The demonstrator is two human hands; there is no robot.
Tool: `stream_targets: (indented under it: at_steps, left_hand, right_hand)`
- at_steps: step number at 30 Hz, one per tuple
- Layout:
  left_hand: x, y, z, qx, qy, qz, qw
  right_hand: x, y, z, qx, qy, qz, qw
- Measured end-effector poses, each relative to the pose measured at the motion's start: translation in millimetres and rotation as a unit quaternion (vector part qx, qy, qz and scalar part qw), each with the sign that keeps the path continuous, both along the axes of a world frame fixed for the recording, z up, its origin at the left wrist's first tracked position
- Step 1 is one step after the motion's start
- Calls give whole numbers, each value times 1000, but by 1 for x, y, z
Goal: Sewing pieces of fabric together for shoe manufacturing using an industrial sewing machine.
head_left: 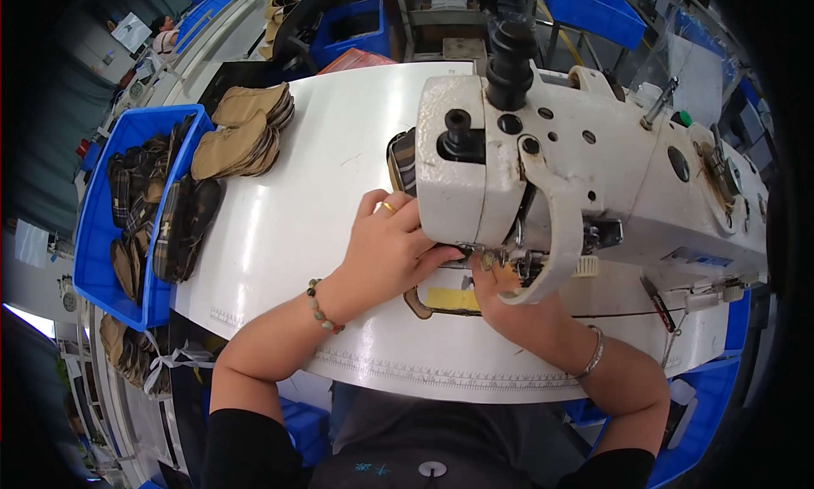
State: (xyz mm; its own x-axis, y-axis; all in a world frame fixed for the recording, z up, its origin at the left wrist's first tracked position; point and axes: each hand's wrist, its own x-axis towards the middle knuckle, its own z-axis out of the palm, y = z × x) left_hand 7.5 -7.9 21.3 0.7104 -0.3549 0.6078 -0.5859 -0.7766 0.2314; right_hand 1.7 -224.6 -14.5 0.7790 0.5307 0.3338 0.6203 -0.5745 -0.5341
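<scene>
A white industrial sewing machine (pixel 475 167) stands over the white table. My left hand (pixel 386 247) is left of its needle area, fingers curled and thumb pressed in on a dark plaid fabric piece (pixel 404 160) with a tan edge. Part of that piece sticks out behind my fingers; the machine head hides the rest. Close to the presser foot, my right hand (pixel 517 298) has its fingertips pinched together, partly covered by the machine's white curved guard (pixel 564 235). What lies between them is too hidden to make out. A yellow patch (pixel 452 300) shows on the machine bed between my hands.
At the left, a blue bin (pixel 91 260) holds plaid pieces, with more plaid pieces (pixel 186 226) leaning by its edge. Stacked tan pieces (pixel 242 137) lie behind them. Thread snips (pixel 657 302) rest at the right. A ruler strip (pixel 441 377) follows the table's front edge.
</scene>
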Motion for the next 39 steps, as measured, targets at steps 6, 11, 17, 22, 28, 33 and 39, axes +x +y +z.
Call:
stream_targets:
  at_steps: [6, 11, 17, 22, 28, 33, 39]
  left_hand:
    - [-17, 25, 27, 185, 115, 78, 973]
    - [-13, 21, 23, 123, 100, 40, 987]
    - [2, 18, -2, 20, 97, -65, 993]
    - [-2, 9, -3, 29, 77, -40, 996]
    - [-13, 3, -5, 83, -28, -20, 996]
    - [-24, -2, 7, 201, -90, -83, 972]
    - [-21, 5, 8, 212, -99, -43, 971]
  right_hand:
    - [9, -2, -7, 1, -172, 36, 984]
    - [14, -1, -12, -29, -229, 62, 971]
    - [12, 1, -4, -37, -241, 57, 968]
    - [12, 0, 3, -37, -250, 57, 966]
    - [10, 0, 9, -23, -243, 54, 968]
    - [8, 4, 0, 32, -164, 38, 985]
    - [6, 5, -8, 41, -99, 10, 994]
